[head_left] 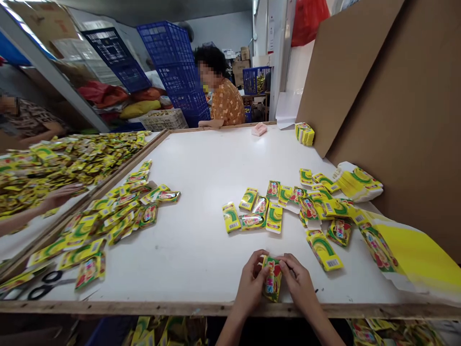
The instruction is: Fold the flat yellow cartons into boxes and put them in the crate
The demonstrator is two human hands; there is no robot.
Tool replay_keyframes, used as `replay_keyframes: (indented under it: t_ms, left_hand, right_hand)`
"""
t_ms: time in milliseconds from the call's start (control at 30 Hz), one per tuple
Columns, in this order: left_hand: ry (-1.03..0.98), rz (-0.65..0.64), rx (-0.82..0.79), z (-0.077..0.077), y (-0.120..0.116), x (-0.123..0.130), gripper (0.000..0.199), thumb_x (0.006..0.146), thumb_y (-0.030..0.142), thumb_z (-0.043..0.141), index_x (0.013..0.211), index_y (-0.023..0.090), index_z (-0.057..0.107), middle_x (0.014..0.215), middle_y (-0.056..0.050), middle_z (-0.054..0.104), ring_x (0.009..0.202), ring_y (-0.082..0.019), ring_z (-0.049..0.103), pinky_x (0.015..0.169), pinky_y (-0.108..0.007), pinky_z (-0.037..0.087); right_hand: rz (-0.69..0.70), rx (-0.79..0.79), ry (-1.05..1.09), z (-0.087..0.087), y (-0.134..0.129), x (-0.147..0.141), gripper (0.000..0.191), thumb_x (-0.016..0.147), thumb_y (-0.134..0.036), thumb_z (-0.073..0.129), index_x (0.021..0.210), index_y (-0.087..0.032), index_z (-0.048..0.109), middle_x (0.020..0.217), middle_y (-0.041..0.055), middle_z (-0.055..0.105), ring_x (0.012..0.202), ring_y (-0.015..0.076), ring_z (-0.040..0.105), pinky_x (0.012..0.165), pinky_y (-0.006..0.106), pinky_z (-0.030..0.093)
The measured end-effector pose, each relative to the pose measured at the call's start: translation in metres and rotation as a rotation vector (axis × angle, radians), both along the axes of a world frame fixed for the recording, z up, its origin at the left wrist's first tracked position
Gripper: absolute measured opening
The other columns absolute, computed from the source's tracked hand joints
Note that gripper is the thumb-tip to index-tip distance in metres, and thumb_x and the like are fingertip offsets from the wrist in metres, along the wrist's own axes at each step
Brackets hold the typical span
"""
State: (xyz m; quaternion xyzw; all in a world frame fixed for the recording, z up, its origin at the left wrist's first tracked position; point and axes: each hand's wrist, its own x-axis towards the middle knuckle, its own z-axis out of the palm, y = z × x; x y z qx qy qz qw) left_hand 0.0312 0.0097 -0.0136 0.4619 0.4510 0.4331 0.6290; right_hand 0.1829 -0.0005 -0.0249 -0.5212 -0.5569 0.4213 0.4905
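Observation:
A small yellow-and-green printed carton (272,283) is held upright between my two hands near the table's front edge. My left hand (251,281) is closed around its left side, with the thumb on the front face. The fingers of my right hand (297,284) pinch its upper right edge. What is inside the carton is hidden. Just beyond my hands lies a loose group of similar cartons (231,217), some showing a barcode side. To the right, more cartons (324,251) lie in a heap beside flat yellow carton blanks (360,185).
A pile of cartons (118,211) covers the table's left side, with black-handled scissors (45,284) nearby. Past a wooden divider (126,175), a co-worker's hand (63,194) reaches a large heap. Cardboard (360,72) stands at right. Another person sits at the far edge, by blue crates (169,62).

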Motion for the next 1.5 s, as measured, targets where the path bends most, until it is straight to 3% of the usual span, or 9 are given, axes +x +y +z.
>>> replay_keyframes:
  t_ms: [133,300,400,533,633,867,1133,1333,1500]
  left_hand:
    - [-0.012,0.022,0.031,0.001,0.000,0.001,0.026,0.081,0.030,0.063,0.104,0.021,0.055,0.086,-0.001,0.061,0.074,-0.013,0.058,0.067,-0.023,0.045]
    - [0.023,0.126,0.068,0.007,-0.005,0.003,0.032,0.080,0.029,0.064,0.110,0.023,0.055,0.116,-0.008,0.060,0.099,-0.021,0.060,0.084,-0.032,0.048]
    - [0.067,0.156,0.104,0.011,-0.005,0.002,0.042,0.079,0.025,0.064,0.119,0.025,0.051,0.111,-0.007,0.062,0.097,-0.021,0.061,0.086,-0.033,0.048]
    - [0.223,0.128,0.240,0.017,-0.003,-0.002,0.016,0.084,0.028,0.059,0.095,0.019,0.065,0.096,-0.007,0.062,0.093,-0.021,0.060,0.084,-0.032,0.047]
    - [0.319,0.146,0.305,0.019,-0.003,-0.006,0.016,0.085,0.030,0.057,0.086,0.018,0.067,0.088,-0.006,0.061,0.087,-0.021,0.060,0.080,-0.032,0.047]
    - [0.311,0.176,0.235,0.020,-0.003,-0.004,0.017,0.080,0.030,0.063,0.091,0.018,0.067,0.088,-0.006,0.064,0.086,-0.020,0.061,0.078,-0.030,0.048]
    - [0.240,0.252,0.156,0.022,0.003,0.003,0.014,0.072,0.027,0.067,0.080,0.015,0.067,0.076,-0.003,0.066,0.071,-0.016,0.058,0.067,-0.026,0.045]
    - [0.243,0.257,0.170,0.025,0.001,0.007,0.011,0.075,0.025,0.064,0.081,0.016,0.066,0.071,-0.002,0.063,0.068,-0.014,0.054,0.065,-0.025,0.044]
    - [0.215,0.237,0.171,0.018,-0.007,0.006,0.019,0.080,0.034,0.063,0.083,0.016,0.067,0.076,-0.004,0.065,0.073,-0.016,0.057,0.069,-0.026,0.046]
  right_hand:
    - [-0.039,0.012,0.046,-0.001,-0.001,-0.005,0.024,0.090,-0.037,0.052,0.099,-0.020,0.068,0.102,0.0089,0.067,0.097,0.0224,0.062,0.085,0.031,0.050]
    - [-0.127,-0.018,0.112,-0.001,-0.003,-0.010,0.038,0.088,-0.036,0.055,0.123,-0.019,0.054,0.103,0.0084,0.068,0.089,0.0199,0.065,0.080,0.030,0.053]
    - [-0.079,0.004,0.081,0.004,-0.001,-0.009,0.027,0.088,-0.037,0.055,0.106,-0.020,0.066,0.099,0.0078,0.070,0.091,0.0212,0.065,0.082,0.030,0.052]
    - [-0.012,0.030,0.063,0.014,0.002,-0.011,0.024,0.085,-0.042,0.057,0.091,-0.021,0.069,0.097,0.0079,0.070,0.095,0.0231,0.064,0.085,0.033,0.051]
    - [0.010,0.032,0.046,0.017,0.003,-0.015,0.025,0.087,-0.043,0.055,0.087,-0.021,0.068,0.093,0.0080,0.070,0.091,0.0228,0.063,0.083,0.033,0.050]
    - [-0.027,0.006,-0.003,0.014,0.004,-0.016,0.021,0.084,-0.037,0.058,0.093,-0.020,0.067,0.088,0.0057,0.069,0.078,0.0200,0.060,0.075,0.031,0.049]
    - [-0.055,-0.060,0.053,0.021,0.010,-0.015,0.031,0.081,-0.047,0.059,0.082,-0.017,0.067,0.076,0.0053,0.069,0.067,0.0184,0.059,0.062,0.028,0.047]
    - [0.013,-0.058,0.049,0.026,0.014,-0.009,0.032,0.081,-0.049,0.059,0.081,-0.017,0.068,0.075,0.0055,0.069,0.066,0.0186,0.059,0.062,0.029,0.047]
    - [0.051,-0.038,0.035,0.025,0.009,-0.007,0.034,0.082,-0.050,0.058,0.079,-0.018,0.069,0.072,0.0047,0.068,0.067,0.0192,0.060,0.062,0.029,0.048]
